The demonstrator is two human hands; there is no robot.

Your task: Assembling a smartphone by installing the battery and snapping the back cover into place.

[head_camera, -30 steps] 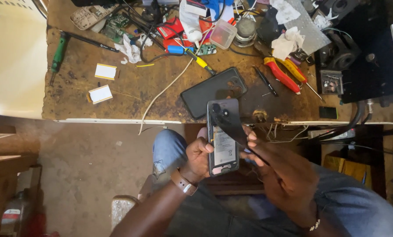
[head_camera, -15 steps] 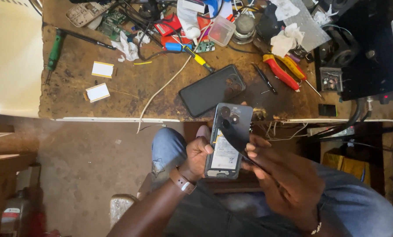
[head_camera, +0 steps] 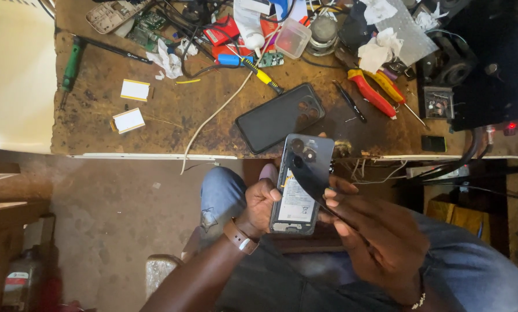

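Observation:
My left hand (head_camera: 261,205) grips an opened smartphone (head_camera: 301,190) by its left edge, held upright over my lap with its back off, so the battery and camera lenses show. My right hand (head_camera: 374,237) holds a thin dark curved strip (head_camera: 314,182), apparently a flexible pry tool, whose tip lies across the phone's upper half. A black phone case (head_camera: 279,117) lies on the brown workbench (head_camera: 172,121) just above the phone.
The bench holds red-handled pliers (head_camera: 372,92), a yellow-handled screwdriver (head_camera: 265,76), a green-handled screwdriver (head_camera: 71,60), two small white pads (head_camera: 133,91), crumpled tissue (head_camera: 377,49), a clear plastic cup (head_camera: 293,37), circuit boards and cables. Concrete floor lies to the left.
The phone and both hands have shifted slightly right and lower in view. The strip in my right hand now lies lower across the phone's back.

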